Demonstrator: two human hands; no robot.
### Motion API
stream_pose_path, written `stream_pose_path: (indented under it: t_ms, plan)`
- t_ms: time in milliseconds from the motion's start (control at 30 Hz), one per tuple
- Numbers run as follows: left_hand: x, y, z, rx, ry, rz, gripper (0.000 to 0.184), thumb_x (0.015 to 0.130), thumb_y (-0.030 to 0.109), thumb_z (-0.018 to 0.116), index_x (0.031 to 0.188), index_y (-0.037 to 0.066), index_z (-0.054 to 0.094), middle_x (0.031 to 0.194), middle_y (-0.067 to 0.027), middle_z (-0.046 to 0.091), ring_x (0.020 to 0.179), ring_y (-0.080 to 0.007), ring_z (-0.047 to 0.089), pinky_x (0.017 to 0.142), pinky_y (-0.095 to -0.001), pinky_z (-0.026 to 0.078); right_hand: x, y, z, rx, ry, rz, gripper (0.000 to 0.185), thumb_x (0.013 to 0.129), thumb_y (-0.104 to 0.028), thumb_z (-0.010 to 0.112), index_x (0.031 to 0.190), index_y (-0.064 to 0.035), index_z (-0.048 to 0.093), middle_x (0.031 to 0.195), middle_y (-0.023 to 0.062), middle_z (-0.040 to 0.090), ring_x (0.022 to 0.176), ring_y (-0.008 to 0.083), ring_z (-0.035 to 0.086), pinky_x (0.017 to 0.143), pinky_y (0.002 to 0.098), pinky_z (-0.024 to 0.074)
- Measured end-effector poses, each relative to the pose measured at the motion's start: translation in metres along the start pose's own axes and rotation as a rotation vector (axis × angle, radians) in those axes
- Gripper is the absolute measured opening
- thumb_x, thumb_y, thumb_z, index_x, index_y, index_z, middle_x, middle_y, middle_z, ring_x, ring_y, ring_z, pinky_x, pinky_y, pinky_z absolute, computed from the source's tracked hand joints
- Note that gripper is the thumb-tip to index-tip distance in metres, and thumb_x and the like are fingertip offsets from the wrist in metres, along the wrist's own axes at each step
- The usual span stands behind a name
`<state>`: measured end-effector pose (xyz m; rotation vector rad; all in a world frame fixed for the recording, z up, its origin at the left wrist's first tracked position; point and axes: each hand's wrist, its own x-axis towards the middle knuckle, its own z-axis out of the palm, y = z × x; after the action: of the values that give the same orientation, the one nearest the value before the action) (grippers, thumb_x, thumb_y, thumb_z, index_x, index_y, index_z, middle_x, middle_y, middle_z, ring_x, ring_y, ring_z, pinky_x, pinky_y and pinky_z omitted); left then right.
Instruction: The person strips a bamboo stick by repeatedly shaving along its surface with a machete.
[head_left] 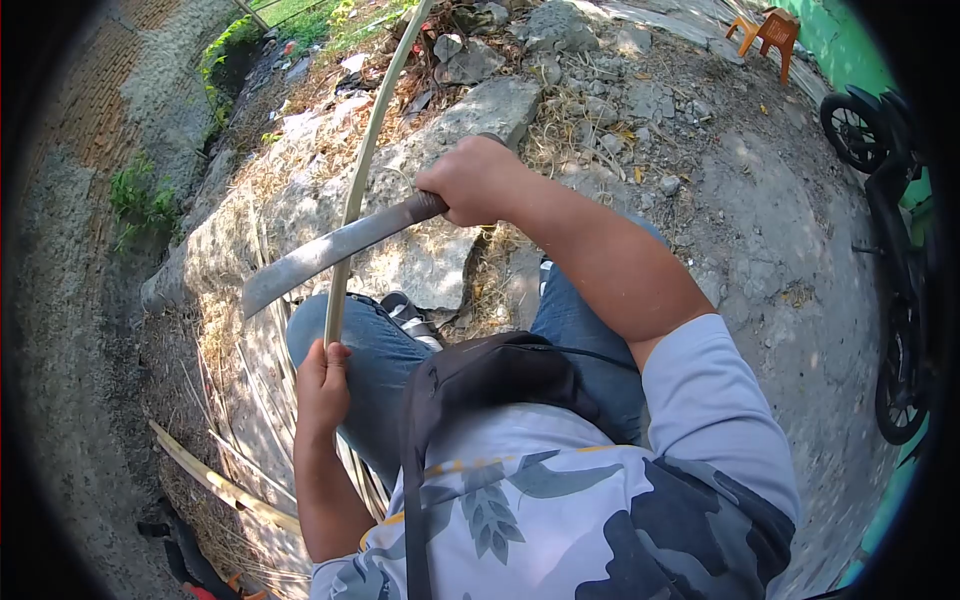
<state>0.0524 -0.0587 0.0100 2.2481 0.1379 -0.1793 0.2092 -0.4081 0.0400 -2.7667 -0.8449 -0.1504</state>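
Note:
My left hand [323, 384] is closed around the lower end of a long pale bamboo strip [361, 170], which rises from it past the top edge of the view. The dark handle of a machete [330, 250] is gripped in my right hand [470, 182]. Its broad blade points to the left and crosses the strip above my left hand, over my knee. Whether the edge touches the strip I cannot tell.
Long thin strips [265, 400] and a thicker bamboo piece [225, 487] lie at lower left. Concrete slabs [480, 120] and rubble are in front. A motorcycle [890, 240] and orange stools [778, 38] stand right. Part of a person [190, 555] shows at bottom left.

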Motion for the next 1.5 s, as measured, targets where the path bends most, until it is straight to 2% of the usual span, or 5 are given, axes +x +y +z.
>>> stream_pose_path:
  t_ms: [300, 700, 1067, 1367, 1500]
  plan:
    - [-0.004, 0.007, -0.001, 0.170, -0.002, 0.100, 0.032, 0.110, 0.027, 0.052, 0.098, 0.000, 0.065, 0.066, -0.0032, 0.056, 0.061, -0.0119, 0.052, 0.058, -0.0319, 0.042, -0.014, 0.074, -0.002, 0.128, 0.072, 0.397, 0.021, 0.081, -0.027, 0.072, 0.099, -0.0142, 0.073, 0.089, 0.0134, 0.073, 0.089, 0.0348, 0.072, 0.078, 0.0487, 0.0567]
    - [0.001, -0.007, -0.003, 0.119, -0.008, 0.082, 0.032, 0.110, 0.026, 0.053, 0.098, 0.000, 0.066, 0.066, -0.0059, 0.058, 0.061, -0.0144, 0.053, 0.058, -0.0335, 0.043, 0.005, -0.009, 0.000, -0.078, -0.104, -0.009, 0.020, 0.075, -0.023, 0.073, 0.094, -0.0190, 0.074, 0.091, 0.0083, 0.074, 0.089, 0.0292, 0.074, 0.079, 0.0468, 0.0580]
    - [0.000, 0.008, -0.005, 0.132, -0.060, 0.091, 0.029, 0.109, 0.024, 0.053, 0.097, 0.001, 0.065, 0.066, -0.0054, 0.055, 0.060, -0.0141, 0.051, 0.057, -0.0336, 0.042, -0.018, 0.078, -0.009, 0.134, 0.035, 0.436, 0.024, 0.078, -0.024, 0.071, 0.101, -0.0173, 0.074, 0.096, 0.0097, 0.074, 0.096, 0.0322, 0.072, 0.083, 0.0477, 0.0571]
    - [-0.002, 0.004, -0.004, 0.133, -0.026, 0.095, 0.028, 0.109, 0.024, 0.053, 0.098, 0.001, 0.065, 0.065, -0.0042, 0.055, 0.060, -0.0134, 0.050, 0.057, -0.0328, 0.041, -0.001, 0.002, -0.002, 0.010, -0.078, 0.006, 0.018, 0.074, -0.024, 0.074, 0.091, -0.0178, 0.071, 0.086, 0.0095, 0.073, 0.086, 0.0347, 0.072, 0.078, 0.0484, 0.0575]
    - [-0.006, 0.004, -0.006, 0.109, -0.043, 0.082, 0.029, 0.110, 0.025, 0.052, 0.098, 0.002, 0.064, 0.067, -0.0013, 0.053, 0.061, -0.0108, 0.048, 0.057, -0.0307, 0.039, -0.003, 0.034, -0.001, 0.026, 0.031, 0.084, 0.016, 0.076, -0.023, 0.075, 0.090, -0.0168, 0.071, 0.086, 0.0100, 0.073, 0.086, 0.0351, 0.072, 0.076, 0.0488, 0.0558]
